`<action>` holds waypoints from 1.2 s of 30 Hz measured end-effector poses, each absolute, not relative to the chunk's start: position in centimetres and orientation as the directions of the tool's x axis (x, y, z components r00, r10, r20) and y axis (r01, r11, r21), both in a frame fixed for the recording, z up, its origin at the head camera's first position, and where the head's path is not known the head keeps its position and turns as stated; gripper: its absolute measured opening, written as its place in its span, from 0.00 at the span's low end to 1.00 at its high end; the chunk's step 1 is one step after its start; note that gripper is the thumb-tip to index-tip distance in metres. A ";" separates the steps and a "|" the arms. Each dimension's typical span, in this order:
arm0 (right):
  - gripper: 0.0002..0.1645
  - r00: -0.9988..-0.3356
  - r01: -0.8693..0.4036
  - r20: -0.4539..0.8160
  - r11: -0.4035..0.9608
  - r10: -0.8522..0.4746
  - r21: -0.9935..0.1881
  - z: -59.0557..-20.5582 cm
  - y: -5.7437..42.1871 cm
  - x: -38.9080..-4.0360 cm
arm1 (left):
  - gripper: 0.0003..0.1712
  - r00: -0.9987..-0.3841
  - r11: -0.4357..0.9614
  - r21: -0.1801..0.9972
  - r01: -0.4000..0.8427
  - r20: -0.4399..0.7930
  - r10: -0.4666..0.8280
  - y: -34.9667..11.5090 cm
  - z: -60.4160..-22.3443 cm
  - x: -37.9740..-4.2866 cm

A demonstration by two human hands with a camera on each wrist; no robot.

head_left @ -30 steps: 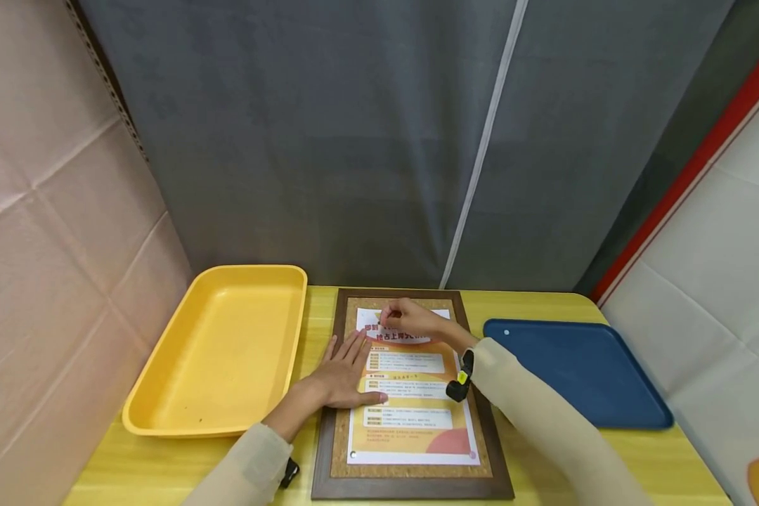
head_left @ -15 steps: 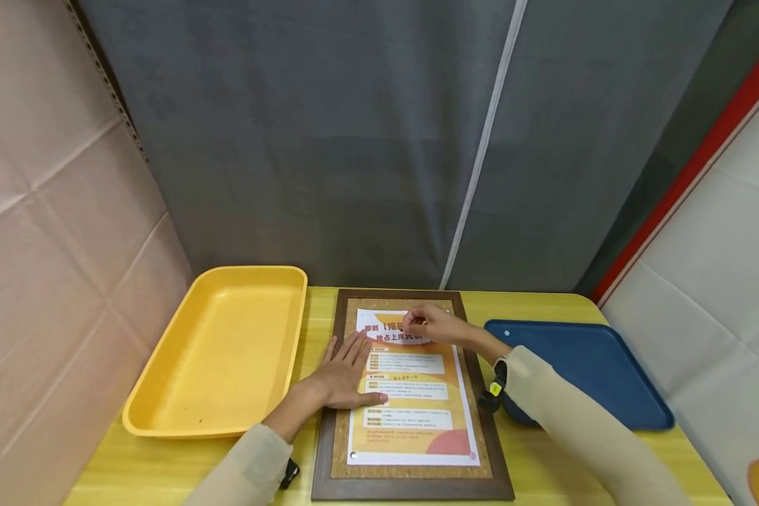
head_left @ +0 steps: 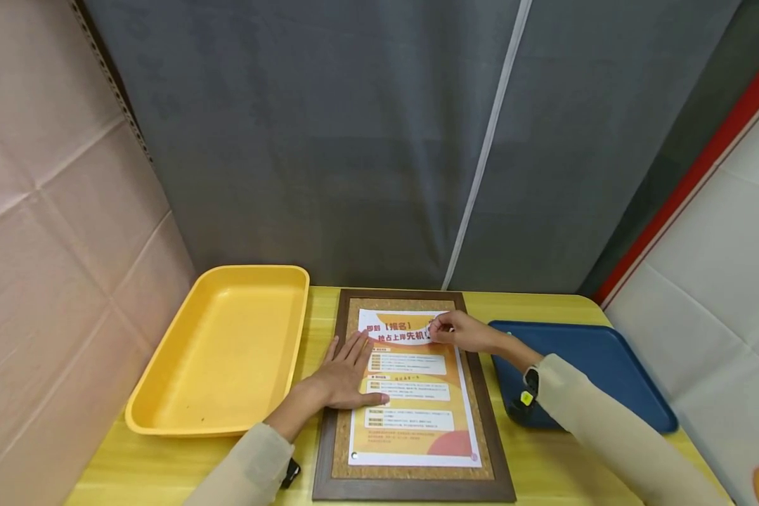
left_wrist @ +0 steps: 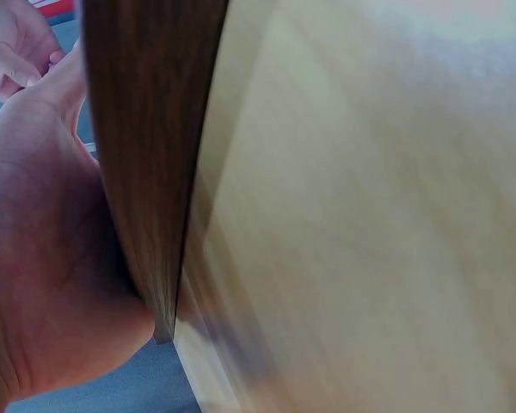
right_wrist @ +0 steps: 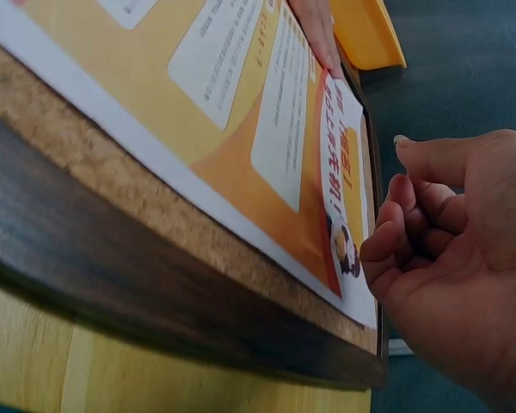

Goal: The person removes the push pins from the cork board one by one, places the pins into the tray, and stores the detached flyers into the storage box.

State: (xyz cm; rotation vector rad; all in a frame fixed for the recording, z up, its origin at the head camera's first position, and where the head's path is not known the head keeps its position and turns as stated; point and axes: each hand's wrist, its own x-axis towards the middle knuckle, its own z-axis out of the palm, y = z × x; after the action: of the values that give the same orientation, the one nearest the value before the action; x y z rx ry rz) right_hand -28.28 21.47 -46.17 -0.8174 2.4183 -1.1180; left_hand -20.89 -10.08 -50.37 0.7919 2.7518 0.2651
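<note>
A printed orange and white poster [head_left: 411, 400] lies on a brown-framed cork board [head_left: 339, 393], with a small round pin at each of its two lower corners. My left hand [head_left: 348, 376] is spread flat over the poster's left edge, thumb reaching inward. In the left wrist view, the palm's heel lies beside the wooden frame [left_wrist: 138, 146]. My right hand [head_left: 464, 332] is at the poster's upper right corner. The right wrist view shows this hand's [right_wrist: 473, 232] fingers curled against the paper near a small cartoon drawing, the thumb extended apart and no object visible between them.
A yellow tray [head_left: 218, 430] stands to the left of the board, and a flat blue tray [head_left: 588, 379] to the right. Both rest on the yellow wood-grain table [head_left: 512, 306]. A grey curtain [head_left: 322, 176] hangs behind, with pale panels at both sides.
My right hand has moved rightward across the poster's top, from the heading's left part to the right corner, uncovering the heading. The left hand has stayed in place.
</note>
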 end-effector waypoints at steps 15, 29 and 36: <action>0.07 -0.806 -0.318 -0.076 0.538 -0.586 -0.781 -45.4 26.2 -27.4 | 0.72 -0.819 0.828 0.268 0.493 -0.177 0.545 -10.1 -51.9 -21.6; 0.10 -0.807 -0.310 -0.064 0.512 -0.587 -0.801 -46.0 30.9 -27.9 | 0.73 -0.819 0.827 0.273 0.491 -0.178 0.545 -10.4 -52.3 -21.7; 0.11 -0.833 -0.285 -0.085 0.556 -0.547 -0.781 -46.6 33.5 -28.0 | 0.72 -0.812 0.823 0.258 0.505 -0.182 0.555 -10.2 -51.9 -21.5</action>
State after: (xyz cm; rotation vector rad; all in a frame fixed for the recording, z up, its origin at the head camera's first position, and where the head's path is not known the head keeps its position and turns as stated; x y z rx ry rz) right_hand -27.96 33.50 -46.62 -0.6846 2.4758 -1.1578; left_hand -21.46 -10.25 -51.85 0.8159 2.7572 0.2889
